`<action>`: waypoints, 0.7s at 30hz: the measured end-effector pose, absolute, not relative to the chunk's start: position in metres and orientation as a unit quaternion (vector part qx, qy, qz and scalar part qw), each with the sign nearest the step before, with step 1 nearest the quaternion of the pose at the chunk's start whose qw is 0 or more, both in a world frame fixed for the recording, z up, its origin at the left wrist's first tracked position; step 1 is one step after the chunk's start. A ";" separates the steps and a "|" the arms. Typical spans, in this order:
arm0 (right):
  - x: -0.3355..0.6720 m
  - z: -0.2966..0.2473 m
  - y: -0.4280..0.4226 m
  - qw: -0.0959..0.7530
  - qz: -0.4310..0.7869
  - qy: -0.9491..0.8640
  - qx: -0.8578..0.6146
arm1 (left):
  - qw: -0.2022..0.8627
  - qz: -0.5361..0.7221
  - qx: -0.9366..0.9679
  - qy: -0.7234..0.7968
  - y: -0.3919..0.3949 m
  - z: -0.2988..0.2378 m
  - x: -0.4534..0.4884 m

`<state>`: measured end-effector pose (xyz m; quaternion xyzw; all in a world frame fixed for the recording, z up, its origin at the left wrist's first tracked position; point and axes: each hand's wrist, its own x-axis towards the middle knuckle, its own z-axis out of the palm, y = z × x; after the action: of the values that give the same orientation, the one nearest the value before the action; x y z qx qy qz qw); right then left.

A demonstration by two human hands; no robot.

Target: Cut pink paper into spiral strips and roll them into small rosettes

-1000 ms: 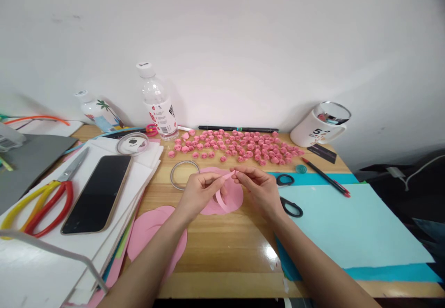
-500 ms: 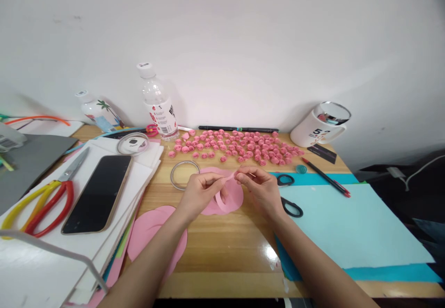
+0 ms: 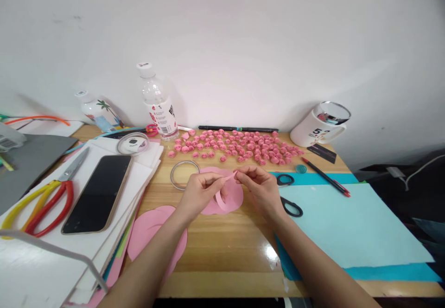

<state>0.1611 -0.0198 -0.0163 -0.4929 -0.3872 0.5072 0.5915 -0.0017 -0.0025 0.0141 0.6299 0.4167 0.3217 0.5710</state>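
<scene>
Both hands meet over the middle of the wooden desk [image 3: 222,247]. My left hand [image 3: 199,192] pinches a pink paper strip [image 3: 222,192] that curls down in a spiral onto a pink paper disc [image 3: 236,196]. My right hand [image 3: 261,188] pinches the strip's free end between thumb and fingertips. Behind the hands lie several small rolled pink paper roses [image 3: 239,146]. A metal ring [image 3: 183,174] lies just left of the left hand.
A phone [image 3: 97,193] and red-and-yellow scissors [image 3: 41,201] rest on white sheets at left. Two bottles [image 3: 158,101] and a black pen [image 3: 238,129] stand by the wall, a white mug [image 3: 321,125] at right. Black-handled scissors [image 3: 290,206] lie on light blue paper [image 3: 351,227]. Another pink disc [image 3: 153,234] lies near.
The right fingertips shifted slightly at the strip's end; otherwise the hands and the desk stay as they were.
</scene>
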 end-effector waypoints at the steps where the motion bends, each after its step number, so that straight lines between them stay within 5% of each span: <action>1: 0.161 -0.017 -0.020 0.589 0.504 -0.392 -0.495 | 0.569 0.320 0.631 0.419 -0.003 0.015 -0.002; 21: 0.161 -0.017 -0.020 0.586 0.505 -0.401 -0.492 | 0.566 0.319 0.638 0.414 -0.002 0.013 0.000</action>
<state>0.1615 -0.0204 -0.0172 -0.4918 -0.4009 0.5045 0.5855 -0.0003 -0.0024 0.0126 0.6381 0.4138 0.3191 0.5655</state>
